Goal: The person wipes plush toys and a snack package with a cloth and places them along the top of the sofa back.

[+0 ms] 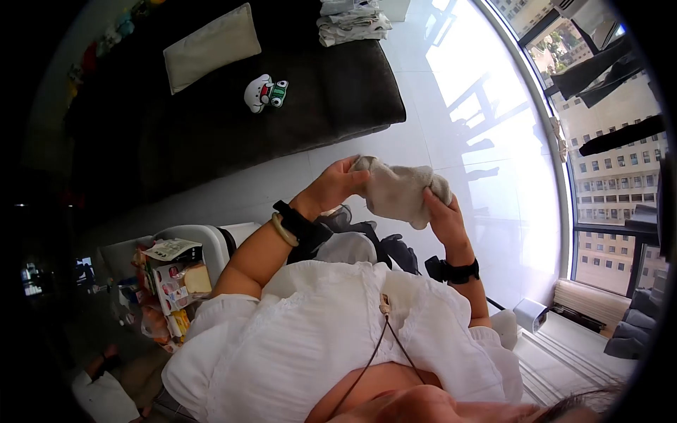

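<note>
As left hand [337, 185] and right hand [446, 220] hold cloth [395, 189], toy [264, 94] on sofa [324, 84]

Matt beige cloth [398, 189] — smooth, glossy floor tiles [451, 127]

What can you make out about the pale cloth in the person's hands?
The cloth is a small, light beige-grey piece, soft and fuzzy-looking, perhaps a sock, though its shape does not settle that. It is creased and bunched at both ends, with a flatter middle. It is held up in front of the body, slanting slightly down towards the right hand, with the pale floor beyond. The left hand pinches one end, the right hand the other; nothing else visibly touches it.
</note>
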A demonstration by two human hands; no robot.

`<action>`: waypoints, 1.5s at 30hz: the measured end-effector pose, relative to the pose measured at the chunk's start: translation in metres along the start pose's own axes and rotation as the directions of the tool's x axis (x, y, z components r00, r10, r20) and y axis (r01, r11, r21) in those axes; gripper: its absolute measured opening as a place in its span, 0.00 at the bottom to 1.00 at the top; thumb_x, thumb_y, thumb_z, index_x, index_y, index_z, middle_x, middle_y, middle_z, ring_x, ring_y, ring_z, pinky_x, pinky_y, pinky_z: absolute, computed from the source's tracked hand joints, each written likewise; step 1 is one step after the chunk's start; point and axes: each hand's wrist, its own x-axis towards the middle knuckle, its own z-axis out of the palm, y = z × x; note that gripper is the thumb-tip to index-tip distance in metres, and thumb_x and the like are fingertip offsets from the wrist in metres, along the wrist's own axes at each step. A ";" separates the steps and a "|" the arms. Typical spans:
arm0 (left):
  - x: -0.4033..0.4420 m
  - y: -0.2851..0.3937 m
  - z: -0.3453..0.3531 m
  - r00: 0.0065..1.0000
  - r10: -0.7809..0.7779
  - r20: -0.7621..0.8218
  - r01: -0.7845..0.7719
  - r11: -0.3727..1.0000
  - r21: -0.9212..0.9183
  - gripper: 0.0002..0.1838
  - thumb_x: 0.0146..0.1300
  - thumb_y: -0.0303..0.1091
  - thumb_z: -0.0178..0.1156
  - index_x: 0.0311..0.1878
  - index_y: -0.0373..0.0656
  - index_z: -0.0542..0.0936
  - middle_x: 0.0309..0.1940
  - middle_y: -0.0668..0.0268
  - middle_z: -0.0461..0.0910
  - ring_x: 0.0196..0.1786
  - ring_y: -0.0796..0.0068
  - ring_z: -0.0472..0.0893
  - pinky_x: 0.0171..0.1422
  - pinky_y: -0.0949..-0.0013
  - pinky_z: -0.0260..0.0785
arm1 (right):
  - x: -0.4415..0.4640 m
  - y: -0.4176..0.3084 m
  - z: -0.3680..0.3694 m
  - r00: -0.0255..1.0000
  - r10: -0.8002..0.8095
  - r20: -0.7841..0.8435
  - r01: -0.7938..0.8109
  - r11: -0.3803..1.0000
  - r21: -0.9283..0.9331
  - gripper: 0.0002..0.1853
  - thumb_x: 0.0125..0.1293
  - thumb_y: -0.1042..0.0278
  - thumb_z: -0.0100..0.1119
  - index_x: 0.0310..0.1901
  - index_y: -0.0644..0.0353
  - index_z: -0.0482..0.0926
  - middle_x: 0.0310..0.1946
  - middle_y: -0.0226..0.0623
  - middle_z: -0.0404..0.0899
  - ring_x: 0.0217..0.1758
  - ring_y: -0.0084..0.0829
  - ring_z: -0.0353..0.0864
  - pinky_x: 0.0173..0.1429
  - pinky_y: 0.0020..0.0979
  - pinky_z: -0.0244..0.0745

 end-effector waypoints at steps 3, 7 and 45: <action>-0.007 0.040 -0.043 0.986 0.063 -0.156 -0.060 0.998 0.020 0.19 0.69 0.37 0.66 0.57 0.39 0.75 0.49 0.59 0.83 0.52 0.70 0.82 0.64 0.66 0.73 | 0.037 -0.011 0.021 0.999 0.016 -0.029 -0.013 0.995 0.101 0.18 0.77 0.65 0.54 0.61 0.69 0.77 0.54 0.35 0.81 0.59 0.26 0.78 0.64 0.30 0.70; -0.005 0.064 -0.087 0.926 0.141 -0.352 -0.024 0.948 0.317 0.16 0.71 0.35 0.63 0.56 0.39 0.74 0.45 0.57 0.84 0.50 0.73 0.82 0.59 0.70 0.72 | 0.088 -0.025 0.034 0.997 0.071 -0.043 -0.068 0.996 0.066 0.20 0.77 0.65 0.54 0.62 0.69 0.75 0.58 0.38 0.80 0.61 0.29 0.78 0.66 0.31 0.70; 0.031 0.219 -0.374 0.758 0.547 -0.356 0.309 0.179 0.934 0.09 0.51 0.31 0.71 0.31 0.38 0.81 0.39 0.57 0.85 0.45 0.54 0.84 0.50 0.57 0.77 | 0.466 0.037 0.156 0.841 -0.223 0.493 0.489 -0.076 -0.869 0.17 0.60 0.64 0.71 0.47 0.66 0.85 0.47 0.43 0.85 0.40 0.43 0.83 0.44 0.34 0.77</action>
